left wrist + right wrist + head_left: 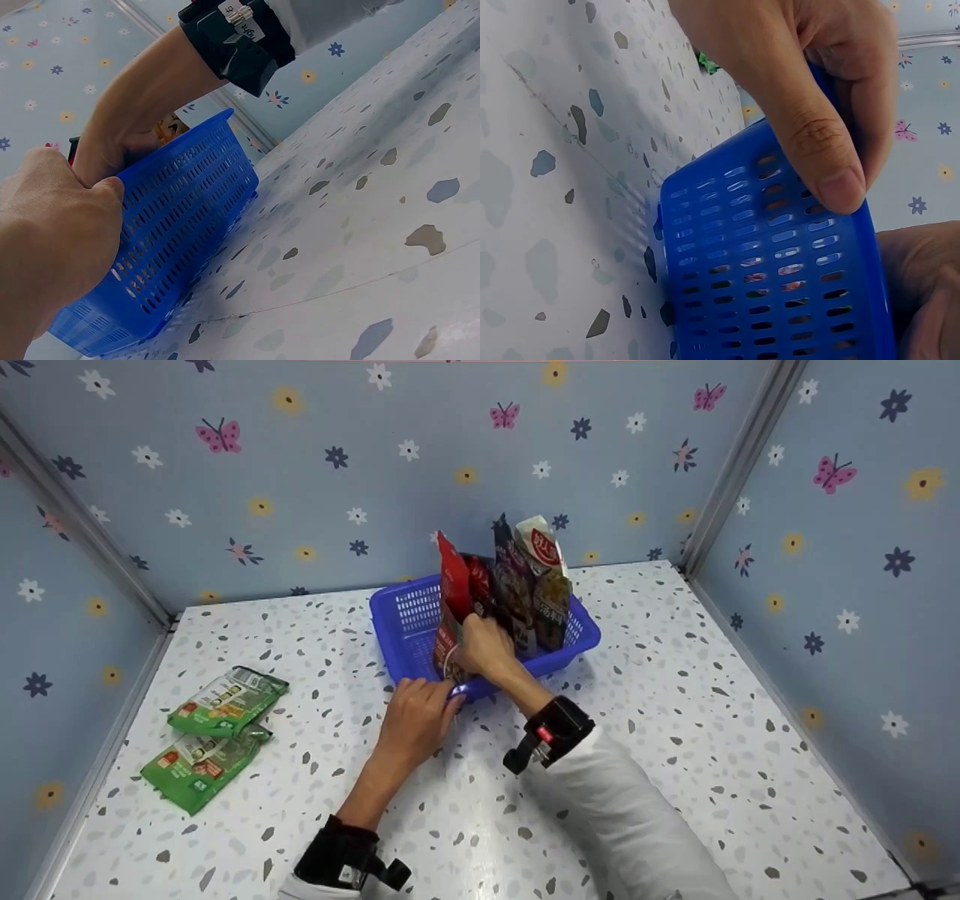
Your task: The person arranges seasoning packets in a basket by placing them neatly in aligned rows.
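A blue plastic basket (401,649) stands near the back wall with several upright food pouches in it. My left hand (416,716) grips its near rim; the right wrist view shows the thumb (840,187) pressed against the slotted outer wall. My right hand (487,649) reaches over the rim into the basket and holds a red pouch (454,577) low down, its fingertips largely hidden. Right of that pouch stand a darker red pouch (480,574), a dark purple pouch (514,577) and a white-topped pouch (551,600).
Two green pouches, an upper one (229,701) and a lower one (195,772), lie overlapping on the speckled tabletop (322,637) at the left. Flower-patterned panels (420,427) enclose the table at the back and both sides.
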The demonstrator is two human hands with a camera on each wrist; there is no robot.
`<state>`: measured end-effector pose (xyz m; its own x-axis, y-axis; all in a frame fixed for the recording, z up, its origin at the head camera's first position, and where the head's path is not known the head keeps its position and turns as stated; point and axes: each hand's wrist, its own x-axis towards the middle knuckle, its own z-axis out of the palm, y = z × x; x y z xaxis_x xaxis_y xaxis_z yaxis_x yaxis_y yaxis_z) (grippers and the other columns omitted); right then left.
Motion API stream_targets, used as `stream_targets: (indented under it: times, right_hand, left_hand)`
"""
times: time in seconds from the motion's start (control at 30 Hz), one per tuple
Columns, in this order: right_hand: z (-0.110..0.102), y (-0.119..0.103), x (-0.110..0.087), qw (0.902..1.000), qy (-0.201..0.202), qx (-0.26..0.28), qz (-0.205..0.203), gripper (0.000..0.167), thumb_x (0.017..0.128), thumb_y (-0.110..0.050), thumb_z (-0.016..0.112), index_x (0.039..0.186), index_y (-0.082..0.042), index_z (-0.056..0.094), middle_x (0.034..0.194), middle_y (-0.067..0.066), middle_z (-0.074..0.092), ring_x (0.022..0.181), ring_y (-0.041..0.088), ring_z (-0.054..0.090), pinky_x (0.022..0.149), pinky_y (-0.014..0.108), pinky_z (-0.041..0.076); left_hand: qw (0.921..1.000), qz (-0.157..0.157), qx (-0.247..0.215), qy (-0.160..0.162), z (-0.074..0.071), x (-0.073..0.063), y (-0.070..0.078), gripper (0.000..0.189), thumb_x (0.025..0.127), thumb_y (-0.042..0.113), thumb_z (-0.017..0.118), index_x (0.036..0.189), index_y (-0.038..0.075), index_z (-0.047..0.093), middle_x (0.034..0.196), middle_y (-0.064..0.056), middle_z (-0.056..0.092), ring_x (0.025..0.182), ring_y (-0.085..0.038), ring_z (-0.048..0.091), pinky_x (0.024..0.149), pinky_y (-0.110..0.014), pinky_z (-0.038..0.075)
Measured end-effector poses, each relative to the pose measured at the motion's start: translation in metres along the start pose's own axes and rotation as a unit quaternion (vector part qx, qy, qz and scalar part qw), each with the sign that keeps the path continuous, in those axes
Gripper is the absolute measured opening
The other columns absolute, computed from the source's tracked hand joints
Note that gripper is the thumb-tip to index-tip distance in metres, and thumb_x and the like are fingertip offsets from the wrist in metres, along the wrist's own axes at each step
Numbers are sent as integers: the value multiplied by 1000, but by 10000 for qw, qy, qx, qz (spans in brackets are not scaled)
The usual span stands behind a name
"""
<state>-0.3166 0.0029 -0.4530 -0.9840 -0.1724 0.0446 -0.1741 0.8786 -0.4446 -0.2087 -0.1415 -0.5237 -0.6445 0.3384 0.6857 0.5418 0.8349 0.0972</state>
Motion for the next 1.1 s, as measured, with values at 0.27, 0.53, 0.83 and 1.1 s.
stream_targets:
  times: [0.27, 0.53, 0.83, 1.1]
  right_hand:
    - [4, 0, -2, 9996, -38, -262, 19, 24, 90, -24, 93, 94, -9, 75, 110, 16, 83, 99, 34, 82, 87, 54, 67]
    - [1, 3, -3, 9999, -129, -41, -41, 18, 93, -18, 85, 89, -9, 69, 97, 14, 80, 84, 29, 73, 77, 49, 62]
    - [-4, 5, -5, 9994, 13, 315, -169, 19, 101, -18, 77, 91, -9, 64, 97, 16, 79, 80, 27, 68, 75, 47, 59]
    - [-6, 6, -5, 9989, -119, 381, -259, 51, 107, -36, 77, 73, -17, 43, 71, 2, 50, 63, 19, 52, 60, 36, 44]
  left_hand:
    - [10000, -22, -39, 16, 0, 0, 0, 21, 107, 25, 78, 110, 4, 79, 90, -11, 82, 78, -30, 70, 75, -42, 52]
    - [9999, -72, -95, 3, 0, 0, 1, 24, 107, 26, 78, 113, 3, 80, 95, -13, 85, 80, -31, 72, 76, -42, 52]
    - [9999, -54, -97, 10, -1, 1, 0, 22, 108, 26, 77, 109, 4, 79, 91, -11, 83, 78, -29, 70, 75, -41, 52]
    - [10000, -19, -26, -2, 0, 0, 0, 21, 108, 26, 77, 108, 4, 78, 89, -11, 82, 78, -31, 70, 75, -43, 52]
